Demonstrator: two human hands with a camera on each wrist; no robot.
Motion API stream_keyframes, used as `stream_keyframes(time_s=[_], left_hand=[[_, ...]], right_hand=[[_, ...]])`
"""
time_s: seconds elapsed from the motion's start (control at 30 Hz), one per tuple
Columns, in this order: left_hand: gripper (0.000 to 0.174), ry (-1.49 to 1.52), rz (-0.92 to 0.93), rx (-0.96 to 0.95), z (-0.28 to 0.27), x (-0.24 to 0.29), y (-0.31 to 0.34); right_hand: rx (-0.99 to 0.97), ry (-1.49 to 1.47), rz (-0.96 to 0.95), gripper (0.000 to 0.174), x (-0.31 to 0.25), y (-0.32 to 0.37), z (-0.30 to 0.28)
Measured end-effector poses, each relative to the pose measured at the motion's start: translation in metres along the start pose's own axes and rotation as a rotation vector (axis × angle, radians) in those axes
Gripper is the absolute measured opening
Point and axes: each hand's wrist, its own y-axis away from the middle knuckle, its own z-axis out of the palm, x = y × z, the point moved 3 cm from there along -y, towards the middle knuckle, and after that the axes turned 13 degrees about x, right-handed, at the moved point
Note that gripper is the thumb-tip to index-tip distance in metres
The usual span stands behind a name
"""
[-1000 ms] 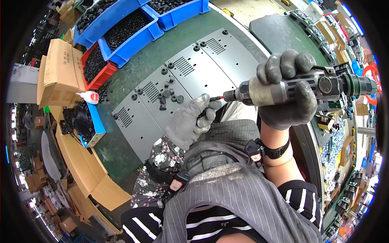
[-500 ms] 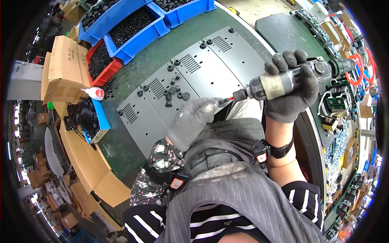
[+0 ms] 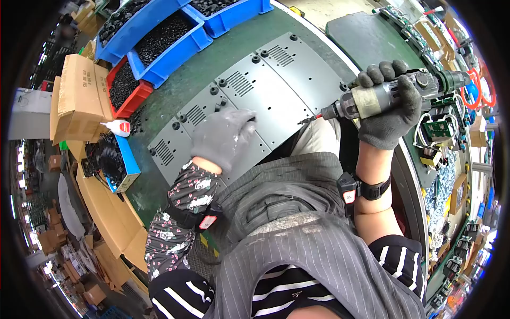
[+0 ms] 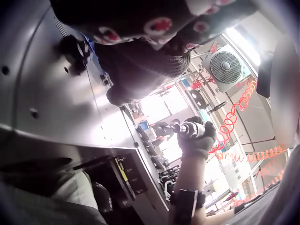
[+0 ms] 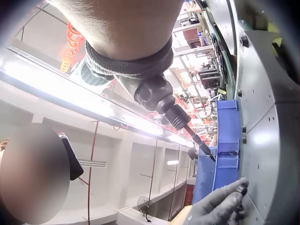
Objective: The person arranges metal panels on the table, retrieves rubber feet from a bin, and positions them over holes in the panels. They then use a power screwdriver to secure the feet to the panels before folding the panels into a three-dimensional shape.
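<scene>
My gloved right hand (image 3: 390, 106) grips a pneumatic screwdriver (image 3: 366, 101), held sideways above the right edge of the grey metal panels (image 3: 281, 101). Its red-collared bit (image 3: 311, 119) points left, with a dark tip. Over the middle panels, my gloved left hand (image 3: 223, 135) reaches with the palm turned down, covering most of the loose black rubber feet lying there. In the right wrist view, this hand's fingertips pinch a small black rubber foot (image 5: 242, 189) close to the panel surface. Other black feet (image 3: 214, 90) sit in pairs along the panels' far edge, by the vent slots.
Blue bins (image 3: 204, 36) and a red bin (image 3: 141, 100) of small black parts stand at the back left. Beside them are a cardboard box (image 3: 79, 98) and a white glue bottle (image 3: 118, 127). Circuit boards (image 3: 438, 130) lie at the right, near red coiled hose (image 3: 481, 90).
The left hand has left the screwdriver's bit and moved left over the panels to the loose feet. The right hand still grips the screwdriver, now slightly farther right.
</scene>
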Motion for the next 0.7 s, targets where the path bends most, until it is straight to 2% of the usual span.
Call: stream_keyframes(time_s=[0.07, 0.17, 0.23, 0.3, 0.37, 0.43, 0.5, 0.57, 0.6, 0.67, 0.7], left_hand=[[0.026, 0.298, 0.065, -0.127, 0.015, 0.014, -0.014], [0.027, 0.303, 0.004, -0.185, 0.035, 0.036, -0.029], [0.027, 0.297, -0.011, -0.170, 0.045, 0.040, -0.037], [0.028, 0.296, -0.001, -0.035, 0.049, 0.039, -0.042], [0.029, 0.290, 0.007, -0.010, 0.052, 0.041, -0.047], [0.030, 0.255, -0.138, -0.070, 0.049, 0.043, -0.052], [0.030, 0.242, -0.145, -0.148, 0.043, 0.048, -0.059], [0.030, 0.299, -0.199, -0.336, 0.045, 0.050, -0.061], [0.030, 0.298, -0.197, -0.337, 0.049, 0.049, -0.060], [0.027, 0.260, -0.236, -0.128, 0.054, 0.043, -0.060], [0.027, 0.260, -0.233, -0.127, 0.051, 0.044, -0.059]], right_hand=[[-0.015, 0.038, -0.029, 0.030, -0.012, -0.007, -0.003], [-0.035, 0.049, -0.051, 0.030, -0.024, -0.013, -0.008], [-0.029, 0.061, -0.067, 0.031, -0.030, -0.015, -0.010], [-0.022, 0.093, -0.079, 0.031, -0.034, -0.014, -0.011], [-0.014, 0.117, -0.100, 0.031, -0.039, -0.015, -0.015], [0.017, 0.163, -0.136, 0.031, -0.042, -0.017, -0.018], [0.001, 0.133, -0.122, 0.030, -0.044, -0.018, -0.019], [0.003, 0.172, -0.124, 0.031, -0.043, -0.018, -0.017], [0.003, 0.189, -0.134, 0.031, -0.042, -0.017, -0.016], [-0.010, 0.209, -0.132, 0.031, -0.041, -0.018, -0.016], [-0.024, 0.229, -0.128, 0.032, -0.040, -0.019, -0.016]])
